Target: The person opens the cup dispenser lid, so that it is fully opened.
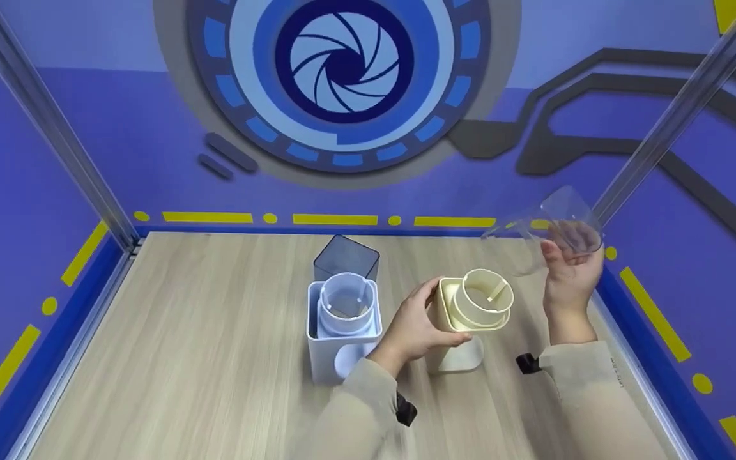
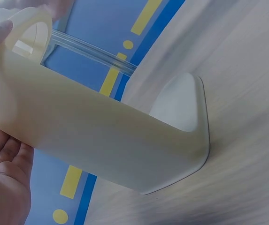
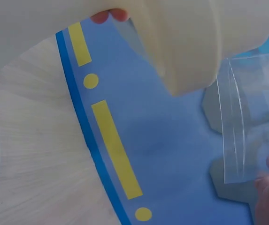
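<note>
My left hand grips a cream plastic housing, thumb along its near side and fingers on its left side. The housing has a round collar on top and a rounded foot low at its front; the left wrist view shows its tall plain side. To its right, my right hand holds a clear plastic container raised above the table. Its exact shape is hard to make out. Left of my left hand stands a similar pale blue housing with its own collar and foot.
A smoky grey transparent container stands behind the blue housing. The wood-grain table is bounded by blue panels with yellow marks and metal corner posts.
</note>
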Motion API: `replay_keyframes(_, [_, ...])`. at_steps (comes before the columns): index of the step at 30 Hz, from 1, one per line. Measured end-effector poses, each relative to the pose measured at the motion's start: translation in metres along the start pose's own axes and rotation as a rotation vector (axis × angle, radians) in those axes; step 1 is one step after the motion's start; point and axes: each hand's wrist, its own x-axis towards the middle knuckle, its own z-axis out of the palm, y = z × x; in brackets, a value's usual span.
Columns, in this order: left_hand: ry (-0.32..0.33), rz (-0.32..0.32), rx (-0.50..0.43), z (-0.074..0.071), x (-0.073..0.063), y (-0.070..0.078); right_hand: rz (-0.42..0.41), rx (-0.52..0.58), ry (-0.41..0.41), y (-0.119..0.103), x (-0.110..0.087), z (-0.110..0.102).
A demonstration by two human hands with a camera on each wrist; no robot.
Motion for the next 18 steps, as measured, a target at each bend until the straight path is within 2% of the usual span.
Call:
replay_keyframes(3, [0.001,-0.005,0.0,0.0,-0.001,0.0,0.044,-0.129,0.033,0.006,-0.001,-0.004])
replay_keyframes(8, [0.007,-0.008,0.008,0.0,-0.001,0.0,0.167,-0.332,0.063,0.016,-0.002,-0.008])
replay_keyframes(13, [0.014,-0.019,0.011,0.0,-0.003,0.0,0.248,-0.429,0.044,0.031,-0.007,-0.015])
replay_keyframes(18, [0.019,-0.014,0.022,0.0,-0.002,-0.001,0.259,-0.505,0.001,0.045,-0.01,-0.021])
